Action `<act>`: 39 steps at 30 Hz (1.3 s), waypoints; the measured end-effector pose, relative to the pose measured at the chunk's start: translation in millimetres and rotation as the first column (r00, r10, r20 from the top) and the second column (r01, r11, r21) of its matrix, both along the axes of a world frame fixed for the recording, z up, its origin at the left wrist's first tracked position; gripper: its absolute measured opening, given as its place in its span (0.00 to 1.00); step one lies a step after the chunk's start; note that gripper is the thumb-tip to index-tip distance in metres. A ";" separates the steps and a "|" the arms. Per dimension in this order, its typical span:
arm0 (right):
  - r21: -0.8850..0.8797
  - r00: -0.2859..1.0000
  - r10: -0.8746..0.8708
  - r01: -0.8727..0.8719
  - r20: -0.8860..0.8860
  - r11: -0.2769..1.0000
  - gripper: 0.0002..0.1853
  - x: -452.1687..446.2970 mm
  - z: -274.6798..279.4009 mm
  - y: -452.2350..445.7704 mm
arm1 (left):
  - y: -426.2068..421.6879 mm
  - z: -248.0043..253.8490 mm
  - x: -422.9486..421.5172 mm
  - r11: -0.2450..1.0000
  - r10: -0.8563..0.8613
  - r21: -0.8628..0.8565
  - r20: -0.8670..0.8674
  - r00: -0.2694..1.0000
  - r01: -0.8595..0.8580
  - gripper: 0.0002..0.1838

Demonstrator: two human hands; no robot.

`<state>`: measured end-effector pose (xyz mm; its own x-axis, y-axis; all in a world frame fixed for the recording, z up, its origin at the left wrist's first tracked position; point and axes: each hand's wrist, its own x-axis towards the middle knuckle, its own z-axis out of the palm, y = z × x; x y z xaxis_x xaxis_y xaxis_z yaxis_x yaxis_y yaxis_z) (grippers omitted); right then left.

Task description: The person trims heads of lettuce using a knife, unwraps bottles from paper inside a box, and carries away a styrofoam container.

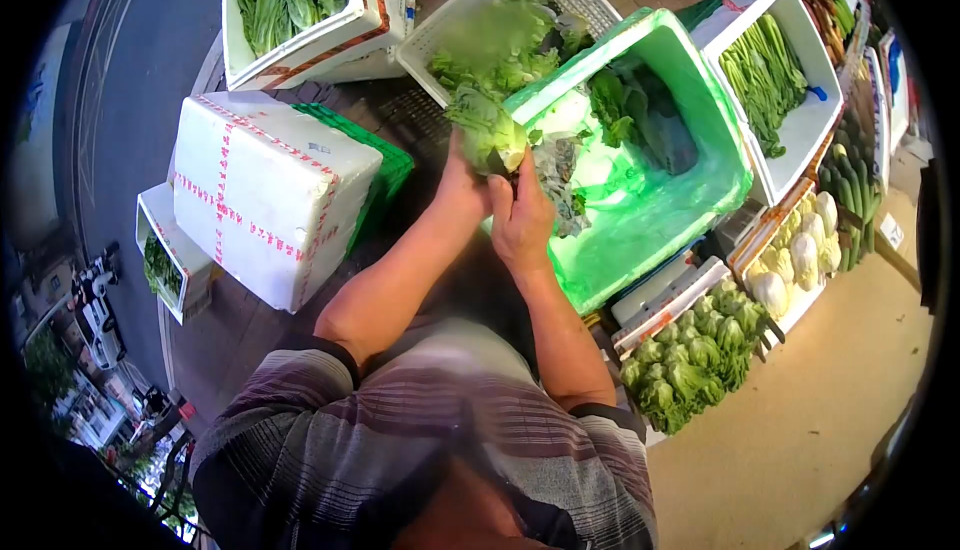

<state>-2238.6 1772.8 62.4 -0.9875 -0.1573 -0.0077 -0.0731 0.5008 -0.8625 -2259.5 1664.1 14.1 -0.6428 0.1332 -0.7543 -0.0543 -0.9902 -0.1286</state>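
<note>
Both hands meet in front of me at a light green leafy head (482, 127). My left hand (465, 178) is wrapped round its left and lower side. My right hand (523, 212) closes on its lower right, near the pale stem end, with the thumb raised. Just beyond is a white crate (433, 35) of loose leafy greens. Beside my right hand stands a white box lined with green plastic (690, 80), holding a few dark green leaves (620, 100) and a greyish leafy bunch (560, 175).
A closed white foam box (250, 195) stands at left, beside a green crate (390, 175). Open boxes of greens (290, 0) and long stalks (765, 75) lie farther off. At right are lettuces (695, 355), pale cabbages (800, 260) and cucumbers (850, 185).
</note>
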 end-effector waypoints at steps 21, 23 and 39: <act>-0.128 0.956 0.114 -0.082 0.269 0.988 0.26 -14.2 20.6 -29.9 | -36.6 15.6 -5.7 0.999 -0.016 -0.050 0.030 0.999 0.017 0.23; -0.158 0.962 0.112 -0.074 0.250 0.985 0.26 -13.5 13.1 -34.1 | -41.7 20.9 -6.3 0.998 -0.034 -0.044 0.085 0.996 0.038 0.22; -0.318 0.792 0.394 -0.265 0.466 0.910 0.39 -108.6 -14.7 -51.9 | -98.0 31.1 -19.4 0.757 -0.251 -0.598 0.104 0.962 0.262 0.24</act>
<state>-2347.2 1720.9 47.7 -0.7366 -0.5331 -0.4162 0.2828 0.3163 -0.9055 -2279.0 1566.1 45.2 -0.6379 -0.1926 -0.7457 -0.3209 -0.8137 0.4847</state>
